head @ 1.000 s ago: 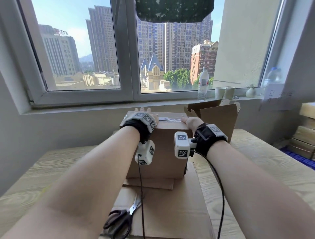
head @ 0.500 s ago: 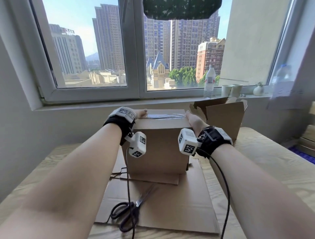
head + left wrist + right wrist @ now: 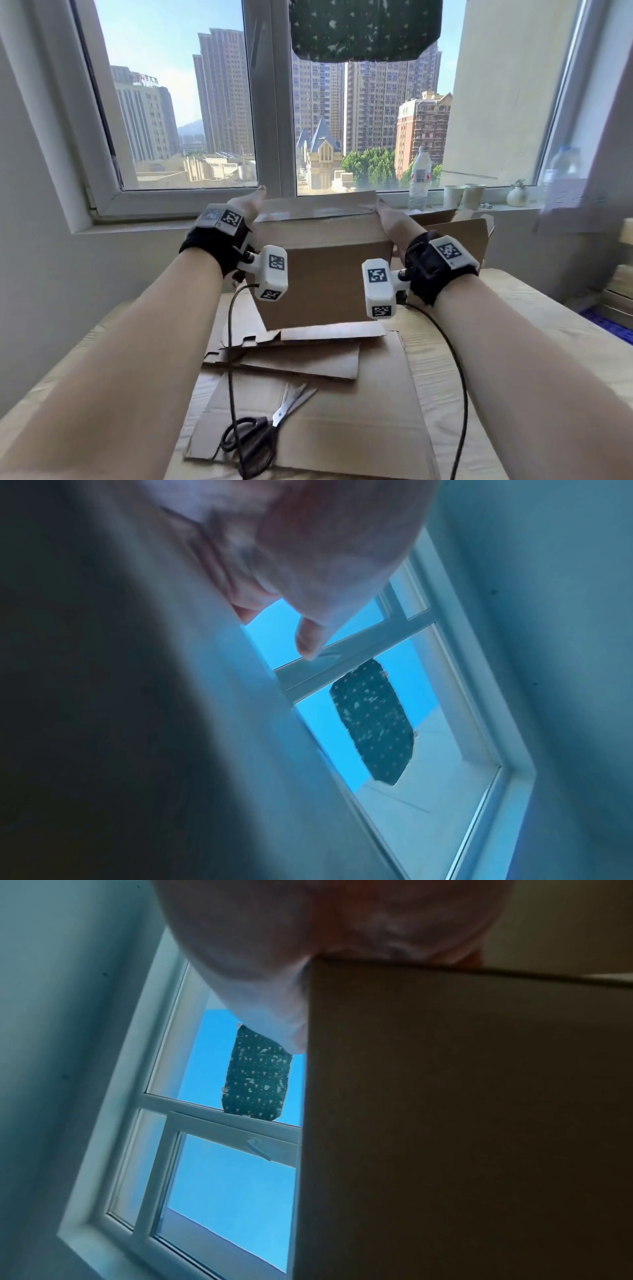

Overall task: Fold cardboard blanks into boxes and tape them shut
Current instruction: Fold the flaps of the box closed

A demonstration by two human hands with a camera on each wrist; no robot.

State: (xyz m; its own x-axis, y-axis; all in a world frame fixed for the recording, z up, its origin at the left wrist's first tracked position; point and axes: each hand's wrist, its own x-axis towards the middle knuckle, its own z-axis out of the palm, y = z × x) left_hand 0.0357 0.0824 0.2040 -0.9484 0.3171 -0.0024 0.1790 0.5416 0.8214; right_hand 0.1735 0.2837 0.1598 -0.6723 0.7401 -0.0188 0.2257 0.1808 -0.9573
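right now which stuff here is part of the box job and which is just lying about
Job:
- taped box, left hand and right hand on its sides
- flat cardboard blanks
- scissors
- open box

Lying about:
- water bottle
- paper cups
- small vase

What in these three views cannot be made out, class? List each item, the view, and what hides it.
- Left hand: head view, fingers hidden behind the taped box; left wrist view too blurred to show the grip.
- Right hand: fingers hidden by the box in the head and right wrist views.
- Tape seam on the box top: head view, too foreshortened to judge.
- Scissors: handles partly covered by the cable.
- Second box: mostly behind the right wrist.
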